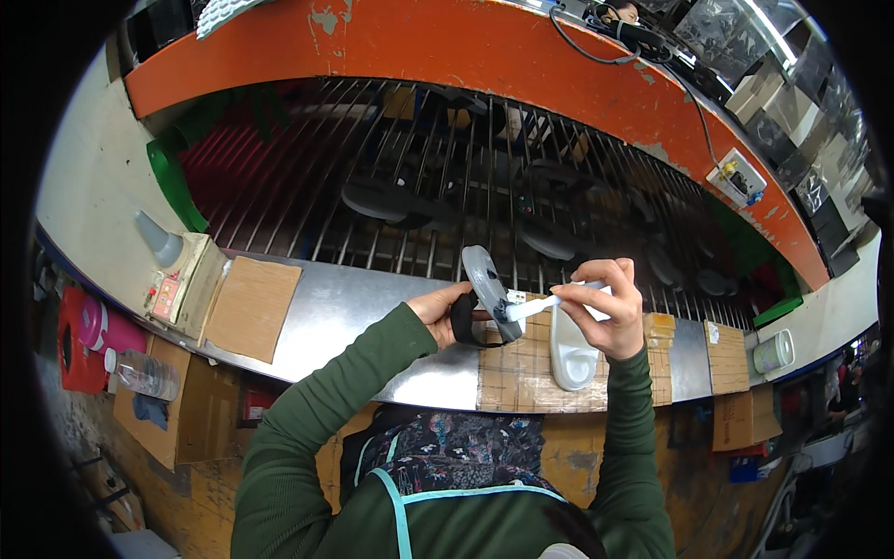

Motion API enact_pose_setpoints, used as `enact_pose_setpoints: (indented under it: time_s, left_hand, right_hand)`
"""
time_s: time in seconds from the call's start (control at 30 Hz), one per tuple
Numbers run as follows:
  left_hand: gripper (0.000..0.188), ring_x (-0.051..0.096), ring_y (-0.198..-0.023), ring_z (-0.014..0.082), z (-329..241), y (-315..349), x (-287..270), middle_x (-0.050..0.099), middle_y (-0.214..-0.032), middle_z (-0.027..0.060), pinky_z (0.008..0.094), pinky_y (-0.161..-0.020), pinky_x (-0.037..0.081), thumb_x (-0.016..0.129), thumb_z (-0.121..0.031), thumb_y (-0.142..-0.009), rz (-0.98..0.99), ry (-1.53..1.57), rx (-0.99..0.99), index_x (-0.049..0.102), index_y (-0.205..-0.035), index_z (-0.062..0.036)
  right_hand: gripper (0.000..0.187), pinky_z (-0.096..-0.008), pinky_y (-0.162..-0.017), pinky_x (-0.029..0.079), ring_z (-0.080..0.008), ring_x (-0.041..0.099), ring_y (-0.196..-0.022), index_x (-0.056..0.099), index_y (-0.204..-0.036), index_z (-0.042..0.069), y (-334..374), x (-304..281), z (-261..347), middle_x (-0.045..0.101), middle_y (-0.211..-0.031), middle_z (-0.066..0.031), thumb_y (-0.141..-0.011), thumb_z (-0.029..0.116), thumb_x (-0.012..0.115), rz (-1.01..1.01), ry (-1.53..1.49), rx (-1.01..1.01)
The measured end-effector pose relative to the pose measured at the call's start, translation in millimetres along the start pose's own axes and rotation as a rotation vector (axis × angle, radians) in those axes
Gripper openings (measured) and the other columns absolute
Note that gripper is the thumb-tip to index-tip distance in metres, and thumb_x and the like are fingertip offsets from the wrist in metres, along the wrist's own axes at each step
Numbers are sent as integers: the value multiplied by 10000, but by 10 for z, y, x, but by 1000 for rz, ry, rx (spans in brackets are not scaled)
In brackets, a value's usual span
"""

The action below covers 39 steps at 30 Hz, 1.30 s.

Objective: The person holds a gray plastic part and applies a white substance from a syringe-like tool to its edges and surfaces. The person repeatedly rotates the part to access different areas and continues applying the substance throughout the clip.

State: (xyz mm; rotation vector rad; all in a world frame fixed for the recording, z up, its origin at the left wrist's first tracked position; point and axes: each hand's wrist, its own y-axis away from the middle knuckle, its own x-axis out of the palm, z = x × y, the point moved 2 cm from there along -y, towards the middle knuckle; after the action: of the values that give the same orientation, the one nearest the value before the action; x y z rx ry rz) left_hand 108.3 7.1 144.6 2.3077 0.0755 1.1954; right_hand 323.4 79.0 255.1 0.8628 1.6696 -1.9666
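My left hand [440, 312] is closed around the edge of a grey sandal sole [481, 276], tilted up above the bench edge, with a black strap [462, 319] hanging by my fingers. In a pinch, my right hand [603, 309] holds a white brush [535, 306]. Its tip touches the sole near the lower end, where the surface looks dark. Beneath my right hand a long white container [574, 359] with a round well at its near end rests on a cardboard sheet [521, 377].
Beyond the metal bench [345, 321] lies a bed of rollers [326, 224] with several dark sandals [391, 203] on it. An orange beam [419, 56] runs along the far side. A control box [177, 291] stands at left; a white tub [773, 352] sits at right.
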Motion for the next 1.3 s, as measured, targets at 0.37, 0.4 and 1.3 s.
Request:
enact_pose_setpoints:
  time_s: [0.37, 0.4, 1.3]
  left_hand:
    - [417, 612, -1133, 307, -8, -7, -314, 542, -1304, 215, 421, -960, 549, 416, -215, -1027, 138, 120, 52, 408, -1356, 42]
    - [420, 613, -1132, 307, -23, -22, -349, 560, -1290, 201, 423, -960, 548, 451, -229, -1017, 231, 101, 118, 428, -1352, 24]
    - [599, 636, -1076, 252, 380, -422, -745, 560, -1279, 172, 370, -864, 574, 509, -411, -942, 225, -187, 602, 379, -1413, -64]
  right_hand:
    - [209, -296, -718, 378, -125, 548, -734, 770, -897, 146, 18, 0, -59, 613, -901, -6, -697, 90, 792, 62, -162, 91]
    - [199, -293, -697, 407, -133, 554, -733, 769, -901, 122, 53, 36, -34, 608, -897, -20, -709, 72, 782, 32, -218, 188]
    - [310, -328, -720, 270, -128, 538, -750, 763, -1006, 196, 680, 675, 531, 613, -927, -38, -701, 177, 807, -246, 173, 458]
